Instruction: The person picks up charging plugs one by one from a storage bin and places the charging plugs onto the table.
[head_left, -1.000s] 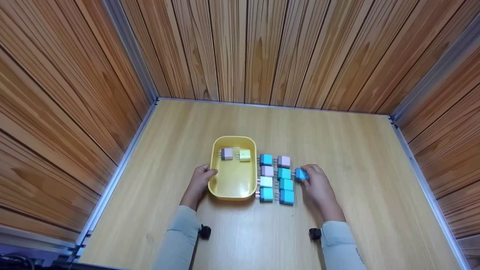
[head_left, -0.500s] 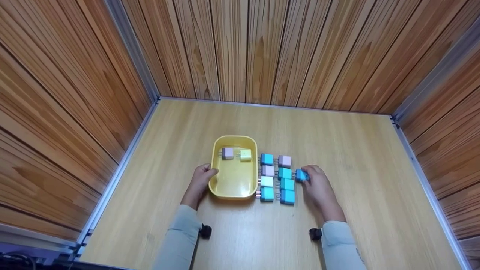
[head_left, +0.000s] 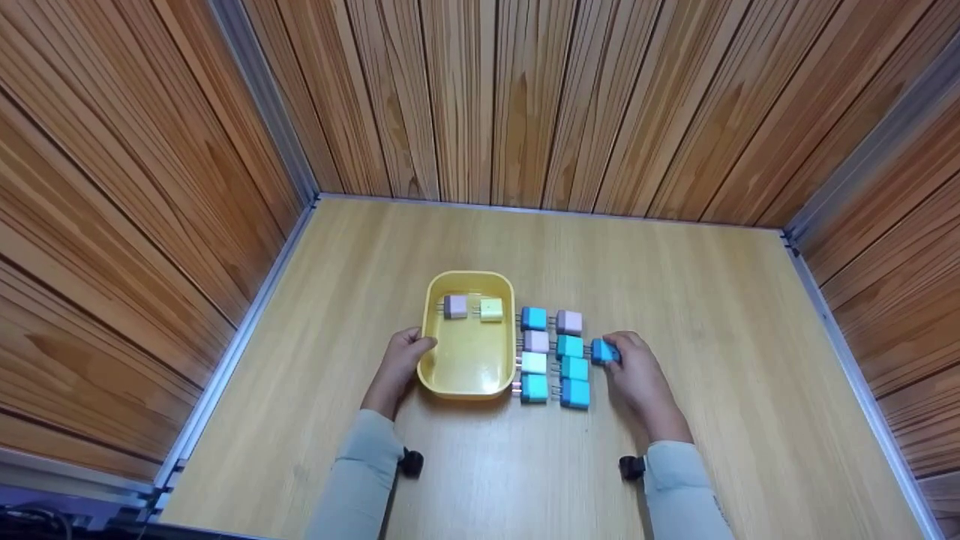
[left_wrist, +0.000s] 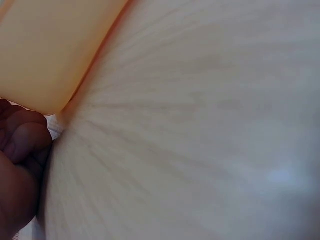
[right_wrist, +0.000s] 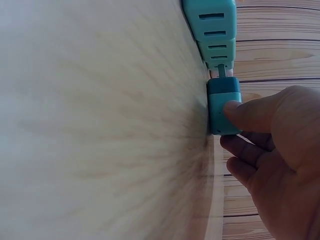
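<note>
My left hand [head_left: 396, 369] grips the left rim of a yellow tray [head_left: 471, 360], thumb over the edge. In the left wrist view, the curled fingers [left_wrist: 30, 130] press against the tray's outer wall [left_wrist: 60, 55]. A purple charger plug [head_left: 456, 307] and a pale yellow one [head_left: 491, 310] lie at the tray's far end. With thumb and fingers, my right hand [head_left: 643, 382] pinches a blue charger plug [head_left: 601, 351] right of the other plugs. In the right wrist view, this plug [right_wrist: 225, 110] sits on the table, prongs towards a teal plug [right_wrist: 212, 22].
Two columns of charger plugs stand right of the tray, prongs pointing left: among them a blue one [head_left: 534, 319], a pink one [head_left: 569, 322] and a white-mint one [head_left: 533, 364]. Wood-panelled walls [head_left: 525, 105] enclose the table [head_left: 675, 277] at the back and both sides.
</note>
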